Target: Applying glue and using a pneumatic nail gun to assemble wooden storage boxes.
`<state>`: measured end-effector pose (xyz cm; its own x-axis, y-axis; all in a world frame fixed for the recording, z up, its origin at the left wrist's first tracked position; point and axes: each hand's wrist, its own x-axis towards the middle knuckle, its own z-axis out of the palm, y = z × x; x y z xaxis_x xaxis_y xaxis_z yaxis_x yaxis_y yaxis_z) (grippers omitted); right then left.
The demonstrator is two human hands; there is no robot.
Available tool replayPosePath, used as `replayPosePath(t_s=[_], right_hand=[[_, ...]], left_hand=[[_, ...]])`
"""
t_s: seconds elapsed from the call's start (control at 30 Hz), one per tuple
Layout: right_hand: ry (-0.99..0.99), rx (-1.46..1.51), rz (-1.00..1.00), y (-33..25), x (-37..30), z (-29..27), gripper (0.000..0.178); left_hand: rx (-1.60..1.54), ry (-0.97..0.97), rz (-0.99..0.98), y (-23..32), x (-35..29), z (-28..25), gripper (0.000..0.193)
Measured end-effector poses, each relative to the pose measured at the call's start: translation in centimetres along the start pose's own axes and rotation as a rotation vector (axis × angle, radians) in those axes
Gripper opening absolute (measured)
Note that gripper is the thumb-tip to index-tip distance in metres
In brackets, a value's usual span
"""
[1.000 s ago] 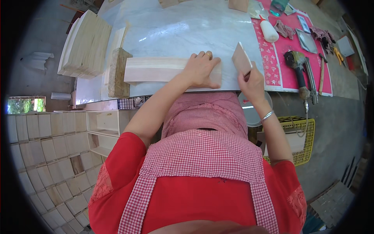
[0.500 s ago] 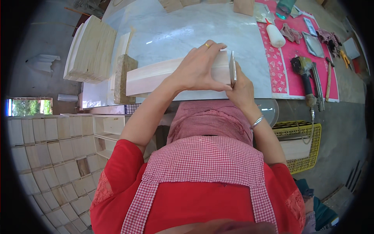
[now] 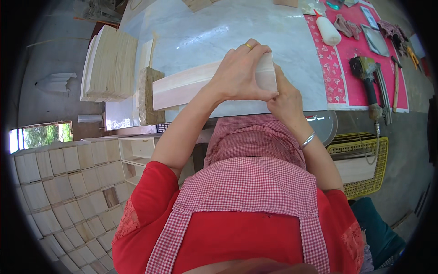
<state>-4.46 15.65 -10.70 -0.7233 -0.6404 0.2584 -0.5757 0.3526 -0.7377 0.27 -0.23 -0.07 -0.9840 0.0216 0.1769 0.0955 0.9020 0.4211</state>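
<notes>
A long pale wooden piece [image 3: 185, 86] lies crosswise near the front edge of the table, its left end by an upright rough wooden block [image 3: 148, 96]. My left hand [image 3: 242, 73] spans the piece near its right end, with thumb and fingers gripping the near and far sides. My right hand [image 3: 287, 96] is closed against that right end, fingers bent and partly hidden behind the wood. What it holds there does not show in this view.
A stack of thin boards [image 3: 109, 64] stands at the left. On the pink cloth at right lie a white glue bottle [image 3: 328, 31], a nail gun [image 3: 367, 82] and a hammer [image 3: 396, 84]. Wooden boxes [image 3: 68, 182] are piled below left; a yellow crate [image 3: 365, 185] stands right.
The thin flat piece seen edge-on in my right hand no longer shows. My right hand now sits closer against the end of the wood. The whole view has shifted slightly.
</notes>
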Motion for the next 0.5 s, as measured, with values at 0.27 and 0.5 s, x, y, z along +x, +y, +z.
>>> replayPosePath(t_s=[0.27,0.5], right_hand=[[-0.004,0.004,-0.012,-0.03,0.00,-0.27,0.075],[-0.015,-0.009,-0.006,-0.19,-0.04,-0.30,0.075]], left_hand=[[0.007,-0.016,-0.016,0.02,0.06,0.16,0.085],[0.027,-0.013,0.003,-0.09,0.07,0.03,0.085]])
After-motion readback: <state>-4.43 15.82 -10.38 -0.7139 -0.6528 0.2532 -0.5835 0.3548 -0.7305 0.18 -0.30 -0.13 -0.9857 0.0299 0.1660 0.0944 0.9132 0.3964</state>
